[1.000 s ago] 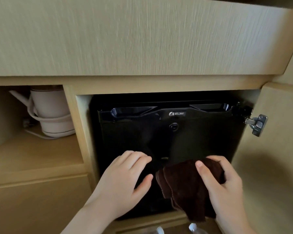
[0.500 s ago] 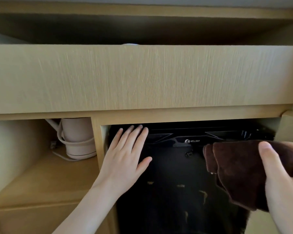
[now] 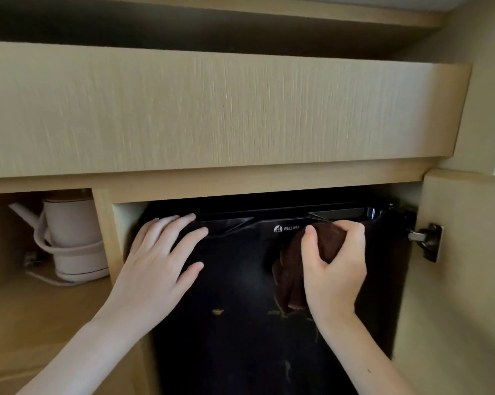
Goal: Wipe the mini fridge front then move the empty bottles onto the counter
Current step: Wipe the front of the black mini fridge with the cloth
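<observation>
A black mini fridge (image 3: 240,323) with a glossy door stands inside a wooden cabinet bay. My left hand (image 3: 158,260) lies flat with fingers spread on the fridge's upper left corner. My right hand (image 3: 334,269) grips a dark brown cloth (image 3: 290,283) and presses it against the upper right part of the door, just below the white logo. Part of the cloth hangs down beneath my palm. No bottles are in view.
A pale kettle (image 3: 69,240) with its cord sits in the open shelf to the left. The cabinet door (image 3: 463,280) stands open on the right, hinge (image 3: 427,240) showing. A wide wooden panel (image 3: 212,109) spans above the fridge bay.
My right hand carried the cloth from the lower door up to its top and left onto the glass. My left hand slid up to the upper left corner. The camera tilted upward.
</observation>
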